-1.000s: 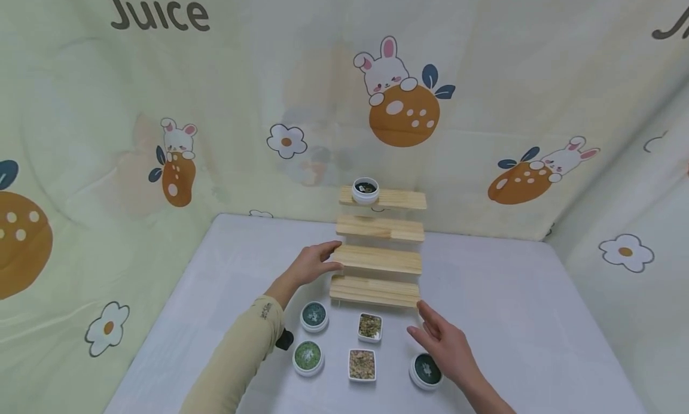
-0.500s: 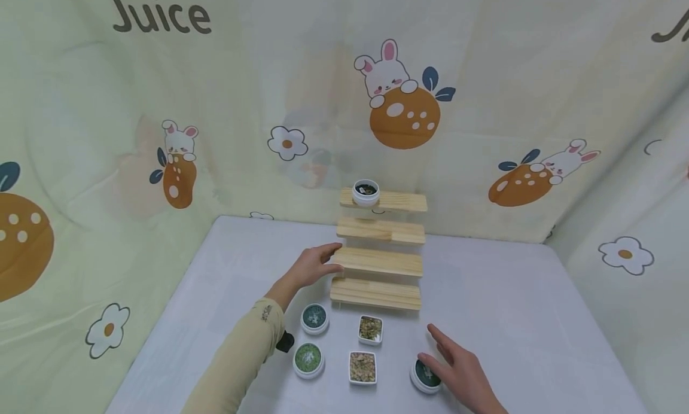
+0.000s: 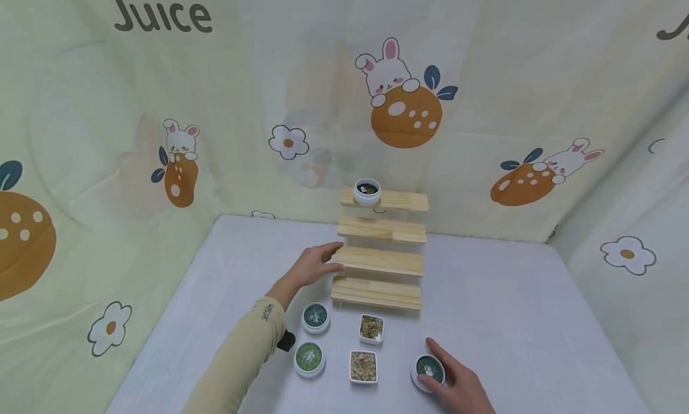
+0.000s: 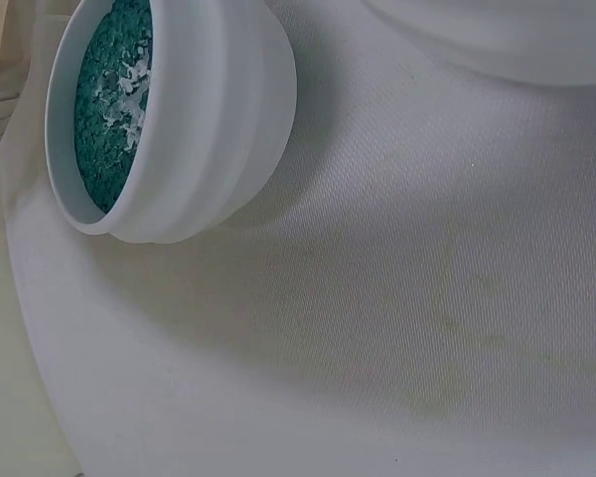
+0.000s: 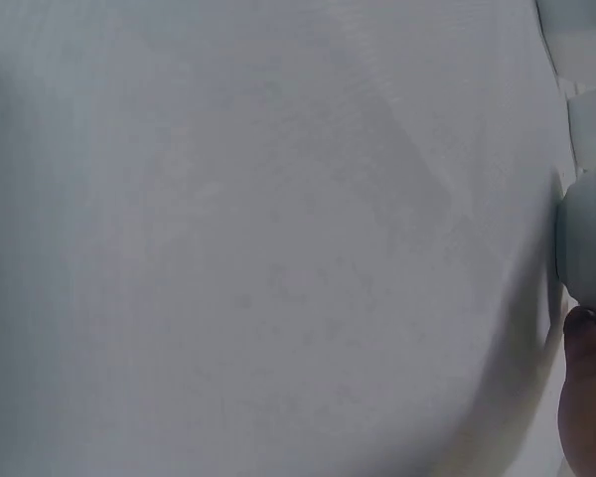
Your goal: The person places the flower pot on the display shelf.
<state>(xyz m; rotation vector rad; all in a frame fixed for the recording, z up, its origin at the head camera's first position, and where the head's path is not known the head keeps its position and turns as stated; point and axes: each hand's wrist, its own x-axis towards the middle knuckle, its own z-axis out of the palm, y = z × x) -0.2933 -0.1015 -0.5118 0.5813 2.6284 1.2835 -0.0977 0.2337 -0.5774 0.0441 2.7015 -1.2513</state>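
Note:
A wooden tiered stand [image 3: 379, 259] rises at mid-table in the head view. My left hand [image 3: 310, 265] grips its left side, thumb and fingers on either side of one plank's end; the far fingers are partly hidden. At front right, my right hand [image 3: 460, 383] straddles a white round pot [image 3: 429, 373] of dark green flakes. Its thumb lies over the near rim and the index finger extends past the far side. In the right wrist view, a fingertip [image 5: 584, 333] meets the pot's white wall [image 5: 591, 243].
Another white pot [image 3: 368, 191] sits on the top plank. Before the stand are a teal-filled pot [image 3: 315, 317], a green-filled pot [image 3: 309, 360] and two square dishes, one of mixed bits [image 3: 371, 328] and one of tan bits [image 3: 363, 367]. A printed curtain [image 3: 301, 103] hangs behind.
My right hand has come down from beside the stand's lower corner to the dark green pot, thumb and index now on opposite sides. My left hand stays at the stand.

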